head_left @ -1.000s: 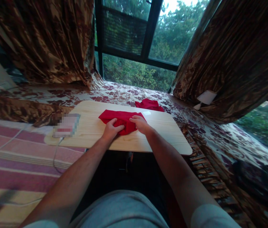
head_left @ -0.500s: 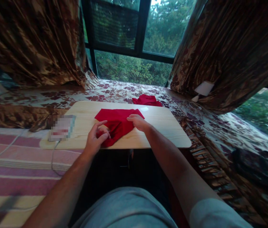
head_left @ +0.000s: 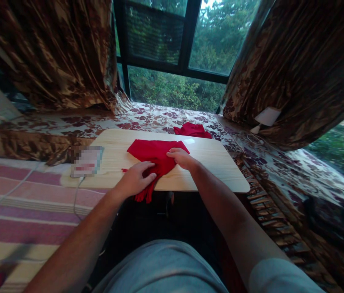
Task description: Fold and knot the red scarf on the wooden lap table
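Observation:
A red cloth lies on a light wooden board, and one end of it hangs over the board's near edge. My left hand rests on the cloth's near part with fingers stretched flat, pressing it down. My right hand lies on the cloth's right side, fingers bent and pressed onto the fabric. A second red cloth, crumpled, sits beyond the board's far edge.
A blurred flat object with a white cable lies on the board's left end. A striped pink blanket covers the left. Patterned brown curtains flank a dark-framed window. A white lamp-like object sits at right.
My left hand let go of its pinch on the cloth's near corner, flattened, and slid along the fabric toward the near edge. The cloth now hangs over the edge. My right hand stayed.

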Action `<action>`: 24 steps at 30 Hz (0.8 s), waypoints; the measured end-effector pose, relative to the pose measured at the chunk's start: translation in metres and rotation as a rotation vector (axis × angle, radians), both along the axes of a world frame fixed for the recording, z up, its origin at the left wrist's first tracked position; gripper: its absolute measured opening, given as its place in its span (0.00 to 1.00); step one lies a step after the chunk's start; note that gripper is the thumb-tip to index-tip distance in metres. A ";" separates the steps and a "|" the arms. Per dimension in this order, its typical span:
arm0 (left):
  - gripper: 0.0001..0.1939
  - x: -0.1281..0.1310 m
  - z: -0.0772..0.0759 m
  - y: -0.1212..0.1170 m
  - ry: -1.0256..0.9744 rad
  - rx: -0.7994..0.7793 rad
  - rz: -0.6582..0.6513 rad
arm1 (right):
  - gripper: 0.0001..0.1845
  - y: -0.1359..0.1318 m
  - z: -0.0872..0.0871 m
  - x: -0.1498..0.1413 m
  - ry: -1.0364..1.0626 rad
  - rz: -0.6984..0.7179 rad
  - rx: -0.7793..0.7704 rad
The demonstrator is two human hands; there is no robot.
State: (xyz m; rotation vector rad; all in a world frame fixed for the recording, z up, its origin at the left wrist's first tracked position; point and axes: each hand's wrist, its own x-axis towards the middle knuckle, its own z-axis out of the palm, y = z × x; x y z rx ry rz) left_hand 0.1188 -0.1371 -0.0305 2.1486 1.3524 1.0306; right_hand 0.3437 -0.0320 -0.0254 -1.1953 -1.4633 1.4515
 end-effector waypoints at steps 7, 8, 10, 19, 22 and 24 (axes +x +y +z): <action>0.38 0.014 -0.012 0.010 0.131 -0.041 -0.042 | 0.18 0.000 0.002 0.000 -0.023 0.015 -0.011; 0.40 0.011 -0.012 0.010 0.105 -0.073 -0.041 | 0.17 0.000 0.002 0.000 -0.026 0.014 -0.009; 0.42 0.004 -0.012 0.007 0.049 -0.148 -0.073 | 0.16 0.000 0.003 0.000 -0.031 0.008 0.001; 0.25 -0.029 0.005 -0.017 -0.021 -0.264 -0.087 | 0.14 -0.002 -0.001 0.002 -0.077 0.050 0.063; 0.22 -0.024 0.014 -0.018 0.074 -0.053 -0.024 | 0.14 -0.001 0.010 0.006 -0.136 0.120 0.058; 0.21 -0.016 0.016 -0.017 0.171 0.020 -0.081 | 0.16 -0.001 0.019 0.010 -0.206 0.159 0.080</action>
